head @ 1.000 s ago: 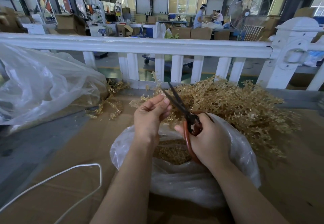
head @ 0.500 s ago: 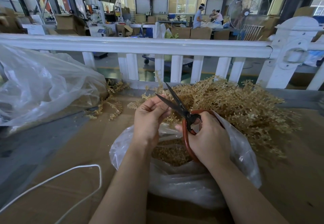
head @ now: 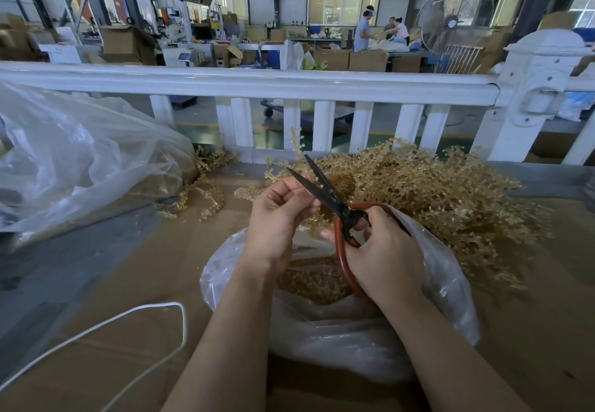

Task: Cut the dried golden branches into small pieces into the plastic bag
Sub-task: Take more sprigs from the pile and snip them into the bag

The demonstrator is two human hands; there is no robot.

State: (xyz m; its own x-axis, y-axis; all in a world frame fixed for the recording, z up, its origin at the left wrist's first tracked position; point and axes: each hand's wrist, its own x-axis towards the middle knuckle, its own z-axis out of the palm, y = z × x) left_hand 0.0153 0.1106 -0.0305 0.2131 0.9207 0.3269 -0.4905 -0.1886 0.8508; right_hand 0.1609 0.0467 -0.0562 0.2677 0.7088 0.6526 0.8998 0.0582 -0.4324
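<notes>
While my right hand [head: 383, 250] curls its grip round the red loop handles of the scissors [head: 335, 207], the two dark blades stand parted, pointing up and away from me toward the white railing [head: 251, 84]. My left hand [head: 278, 215] pinches a sprig of the dried golden branches [head: 297, 142] between thumb and curled fingers, just beside the lower blade; the sprig rises between the open blades, its tip showing above them against the railing posts. Both hands hang over the mouth of the plastic bag [head: 450, 286], which sits on the brown cardboard-covered bench [head: 112, 282] and holds a layer of small golden cut pieces [head: 309, 278] at its bottom. Behind the bag and to its right lies the big heap of uncut golden branches [head: 434, 195], reaching back to the foot of the railing. A few loose sprigs [head: 206, 192] lie on the bench to the left, near a large crumpled clear plastic sheet [head: 80, 160]. A white cord [head: 161, 308] loops across the bench by my left forearm. Beyond the railing, people [head: 363, 30] stand at a far worktable among cardboard boxes, with a large standing fan [head: 454, 22] to their right.
</notes>
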